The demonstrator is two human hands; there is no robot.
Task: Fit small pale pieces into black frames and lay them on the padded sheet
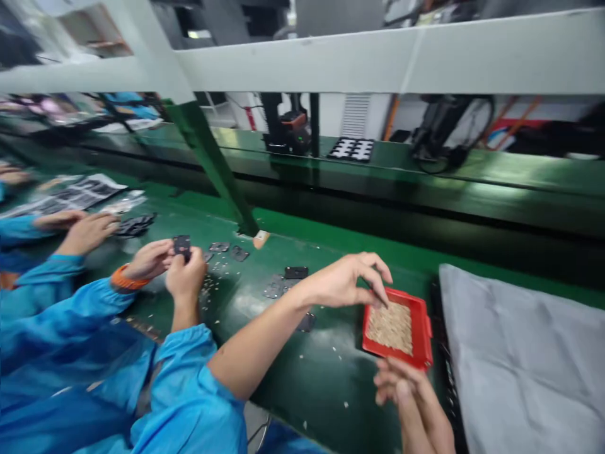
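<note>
A red plastic tray (pixel 420 331) holds a layer of tiny tan pieces (pixel 391 325). My left hand (pixel 352 280) reaches over its far left corner, thumb and forefinger pinched together at the pieces; a small dark spot shows at the tips, but I cannot make out what is between them. Just in front of the tray's near edge is my right hand (pixel 411 397), its fingers curled and the thumb pressed against them. Whatever it may hold is hidden. Beneath my left forearm lie flat black parts (pixel 296 272) and greyish thin parts (pixel 274 287).
Grey padded sheet (pixel 524 353) lies over a black-edged stack at the right. To the left, a co-worker's hands (pixel 184 271) hold a black part (pixel 181 246), with another person's hands (pixel 89 233) beyond. Tiny scraps dot the green bench (pixel 326 384). A green post (pixel 212 164) rises behind.
</note>
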